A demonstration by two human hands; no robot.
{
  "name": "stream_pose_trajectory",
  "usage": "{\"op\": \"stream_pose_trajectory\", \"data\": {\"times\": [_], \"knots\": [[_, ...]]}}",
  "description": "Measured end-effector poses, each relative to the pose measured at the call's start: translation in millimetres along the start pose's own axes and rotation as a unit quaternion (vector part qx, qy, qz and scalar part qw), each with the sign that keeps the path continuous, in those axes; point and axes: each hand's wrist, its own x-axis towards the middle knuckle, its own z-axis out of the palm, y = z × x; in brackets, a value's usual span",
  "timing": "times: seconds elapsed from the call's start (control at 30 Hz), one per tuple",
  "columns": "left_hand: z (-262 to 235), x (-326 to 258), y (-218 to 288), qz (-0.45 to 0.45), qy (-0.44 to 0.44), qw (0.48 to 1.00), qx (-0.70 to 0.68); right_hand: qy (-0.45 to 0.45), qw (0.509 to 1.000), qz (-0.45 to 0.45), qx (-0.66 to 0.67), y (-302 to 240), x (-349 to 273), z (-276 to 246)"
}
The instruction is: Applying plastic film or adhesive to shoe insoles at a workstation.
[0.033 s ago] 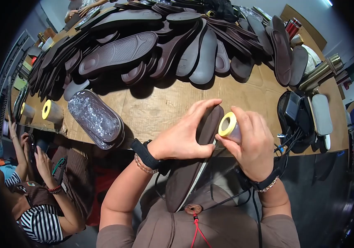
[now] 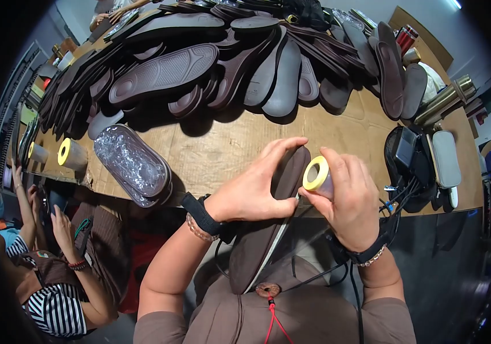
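Nothing is changing since before: left hand (image 2: 251, 192) is still gripping one brown insole (image 2: 268, 229). Right hand (image 2: 348, 200) fingers are closing on one yellow-cored tape roll (image 2: 317, 174); two more rolls (image 2: 70, 153) are sitting on the worktop (image 2: 228, 143).

Bright overhead light, perhaps blurred rim.

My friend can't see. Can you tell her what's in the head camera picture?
A left hand holds a dark brown shoe insole while the right hand holds a roll of clear tape against it. Behind them, many dark insoles are piled on a wooden table.
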Motion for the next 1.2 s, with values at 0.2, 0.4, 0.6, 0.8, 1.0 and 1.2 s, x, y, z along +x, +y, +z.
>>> {"op": "stream_pose_trajectory", "data": {"times": [0.2,0.4,0.6,0.8,1.0,1.2], "knots": [[0.0,-5.4,-3.8,0.058,0.030,0.996,0.068,-0.050,0.997,-0.022,0.060,4.5,2.8,-7.3],[-6.5,-8.7,-11.9,0.065,-0.005,0.997,0.047,-0.076,0.991,-0.005,0.109,6.1,4.8,-10.1],[-8.2,-10.2,-8.7,0.058,-0.026,0.998,0.015,-0.069,0.991,-0.004,0.113,4.7,6.8,-8.2],[-4.5,-12.3,-8.7,0.088,-0.032,0.995,0.039,-0.058,0.993,0.008,0.101,-0.1,7.2,-7.6],[-8.5,-13.2,-9.6,0.108,-0.038,0.993,0.040,-0.005,0.993,0.012,0.121,-4.6,3.7,-1.8],[-14.5,-16.7,-9.9,0.088,-0.036,0.995,0.022,0.054,0.991,0.008,0.121,-9.5,-1.4,2.4]]}}
